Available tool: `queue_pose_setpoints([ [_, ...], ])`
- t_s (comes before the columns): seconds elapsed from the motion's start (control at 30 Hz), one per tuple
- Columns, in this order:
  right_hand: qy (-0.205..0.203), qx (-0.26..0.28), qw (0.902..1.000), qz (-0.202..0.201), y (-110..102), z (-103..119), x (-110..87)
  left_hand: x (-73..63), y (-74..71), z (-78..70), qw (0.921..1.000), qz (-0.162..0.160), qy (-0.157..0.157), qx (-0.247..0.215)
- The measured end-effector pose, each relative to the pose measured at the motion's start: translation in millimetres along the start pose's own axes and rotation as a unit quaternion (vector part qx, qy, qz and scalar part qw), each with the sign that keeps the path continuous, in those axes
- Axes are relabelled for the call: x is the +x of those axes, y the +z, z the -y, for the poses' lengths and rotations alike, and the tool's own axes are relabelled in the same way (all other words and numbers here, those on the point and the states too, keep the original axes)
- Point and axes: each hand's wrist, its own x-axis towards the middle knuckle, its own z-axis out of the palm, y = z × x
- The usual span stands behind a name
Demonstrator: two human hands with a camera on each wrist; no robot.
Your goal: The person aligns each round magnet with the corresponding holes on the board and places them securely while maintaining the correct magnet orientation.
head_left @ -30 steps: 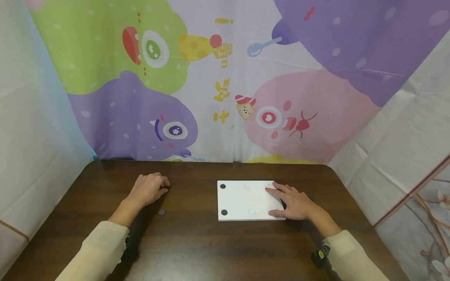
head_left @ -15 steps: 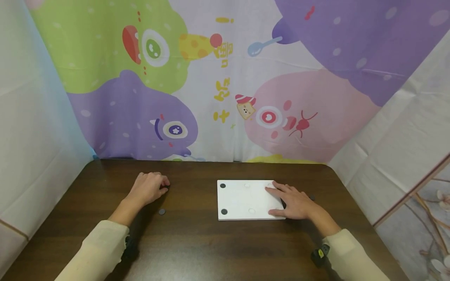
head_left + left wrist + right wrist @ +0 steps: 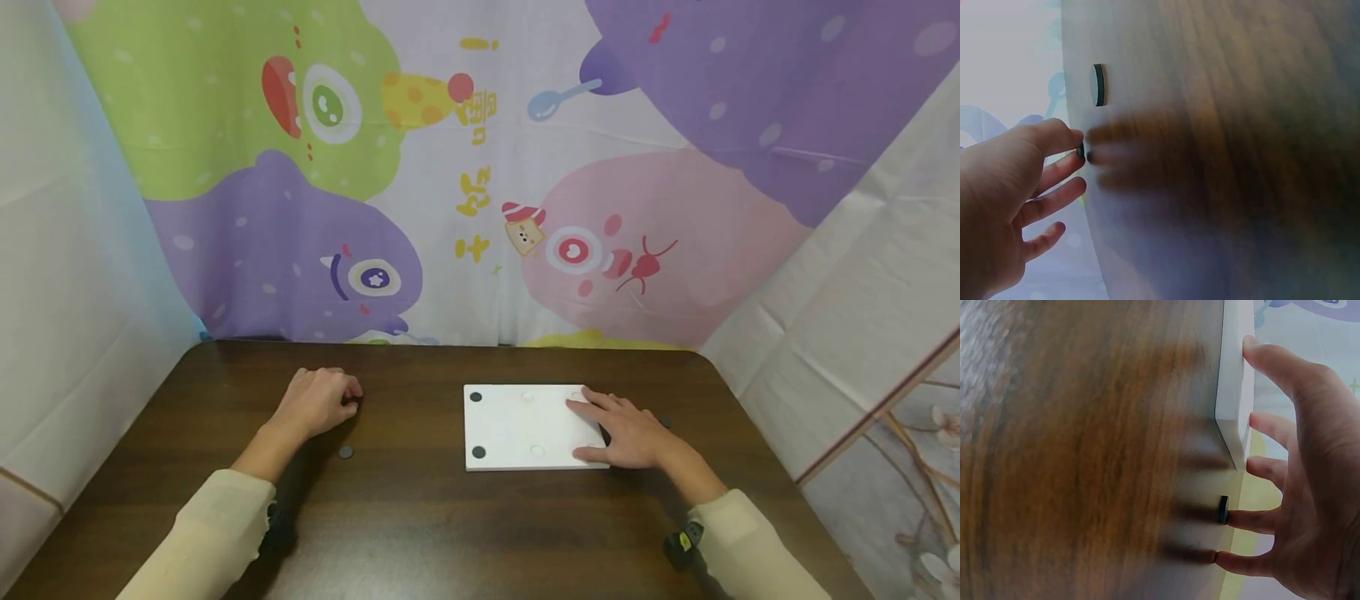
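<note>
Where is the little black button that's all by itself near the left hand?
In the head view, the loose black disc lies on the brown table, just below the left hand and left of the white board.

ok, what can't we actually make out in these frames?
- Head view: right hand covers the white board's right edge, so any holes or discs there are hidden.
- Head view: the disc at the left hand's fingertips is hidden by the fingers; only a sliver shows in the left wrist view, blurred.
- Right wrist view: the board's top face is edge-on, its holes unseen.
- Both wrist views: the tabletop is blurred.
</note>
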Motion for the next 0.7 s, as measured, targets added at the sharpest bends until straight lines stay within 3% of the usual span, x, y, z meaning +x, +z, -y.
queue_pose_setpoints([
  [0.07,0.001,0.000,1.0000,0.001,0.0,-0.1,-0.1,0.8,0.5,0.6,1.0000,-0.005,0.007,0.003],
  [0.2,0.003,0.000,1.0000,0.003,0.4,-0.2,-0.3,0.0,-16.0,-12.6,1.0000,0.006,0.006,-0.005],
  [0.33,0.003,0.000,1.0000,0.003,0.4,0.0,-0.4,1.6,-20.2,-17.9,1.0000,0.002,0.007,0.002],
  [0.7,0.006,-0.001,1.0000,0.002,-0.8,1.4,-0.4,7.8,-26.2,-19.5,0.9988,-0.043,0.022,0.007],
])
